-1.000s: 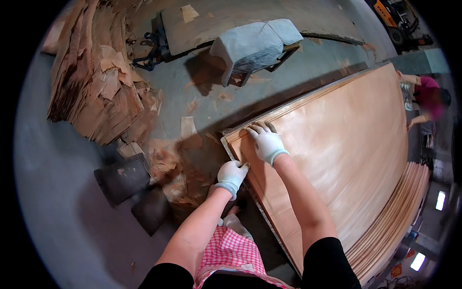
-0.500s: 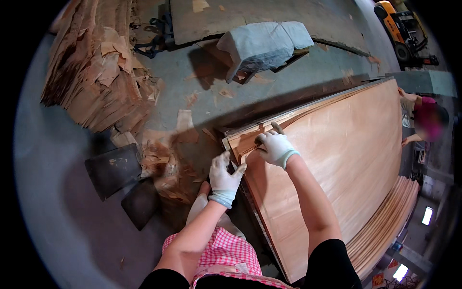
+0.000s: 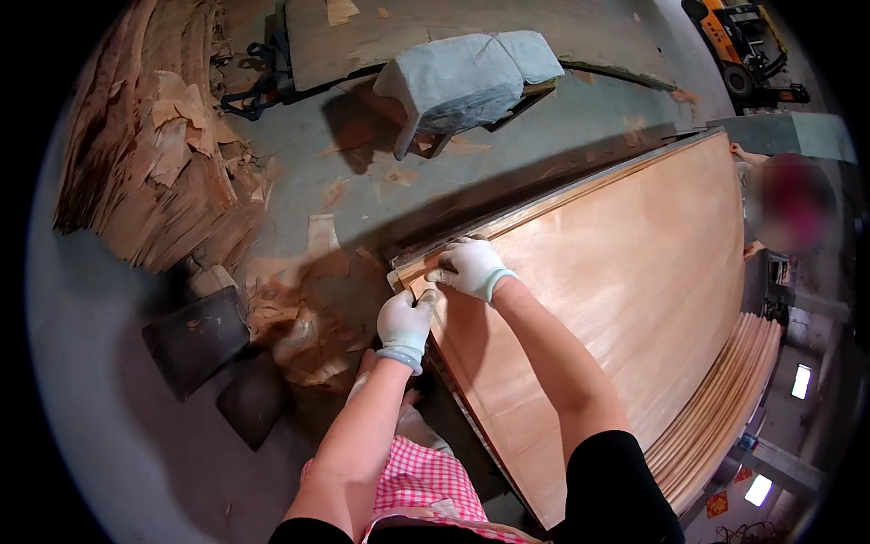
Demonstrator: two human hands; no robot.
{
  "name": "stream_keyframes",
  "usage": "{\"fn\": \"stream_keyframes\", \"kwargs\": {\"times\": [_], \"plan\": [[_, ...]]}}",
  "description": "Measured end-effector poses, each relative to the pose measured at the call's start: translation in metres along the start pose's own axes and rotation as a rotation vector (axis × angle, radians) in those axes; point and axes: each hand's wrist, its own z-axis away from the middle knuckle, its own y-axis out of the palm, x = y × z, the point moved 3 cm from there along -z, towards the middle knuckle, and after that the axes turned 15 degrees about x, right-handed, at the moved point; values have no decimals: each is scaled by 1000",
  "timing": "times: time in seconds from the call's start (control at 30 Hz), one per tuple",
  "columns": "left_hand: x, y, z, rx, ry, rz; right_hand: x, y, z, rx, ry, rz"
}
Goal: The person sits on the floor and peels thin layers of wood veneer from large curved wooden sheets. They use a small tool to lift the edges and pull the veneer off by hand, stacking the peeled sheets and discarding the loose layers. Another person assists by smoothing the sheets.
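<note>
Our left hand (image 3: 403,325) and right hand (image 3: 473,269) curl at the left corner of the stack (image 3: 546,208), on its top wooden sheet (image 3: 625,281); whether their fingers clamp it, we cannot tell. A red poster (image 3: 717,504) is unreadable.

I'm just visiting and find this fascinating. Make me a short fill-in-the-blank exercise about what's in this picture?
The gloves on the left hand and right hand are mainly ____ in colour.
In the picture, the ragged stack lies to the ____ of the wooden sheet.
The checked apron is white and ____.
The vehicle at upper right is black and ____.

Missing words: white; left; pink; orange.
</note>
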Motion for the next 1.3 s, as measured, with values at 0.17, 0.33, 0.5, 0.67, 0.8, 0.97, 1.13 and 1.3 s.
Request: {"fn": "stream_keyframes", "kwargs": {"times": [0.17, 0.33, 0.5, 0.67, 0.8, 0.97, 1.13, 1.3], "plan": [[-2, 4, -3, -65, -36, 80, -1, -3, -11, 104, 112, -106], [0, 4, -11, -66, -86, 161, -1, -11, -17, 275, 202, -216], [-5, 6, -14, 99, -272, 394, -5, -17, -15, 288, 256, -301], [-16, 0, 9, -16, -62, 191, 3, -21, 9, -74, 28, -81], [-7, 9, 31, -181, 326, -37, 0, -13, 36, -77, 26, 134], [-5, 8, 32, -163, 399, -151, -1, -5, 38, 43, 127, 278], [-6, 7, 32, -153, 404, -172, 1, -6, 31, 8, 136, 298], [0, 3, 36, -234, 326, -131, 12, -22, 32, 89, 145, 305]]}}
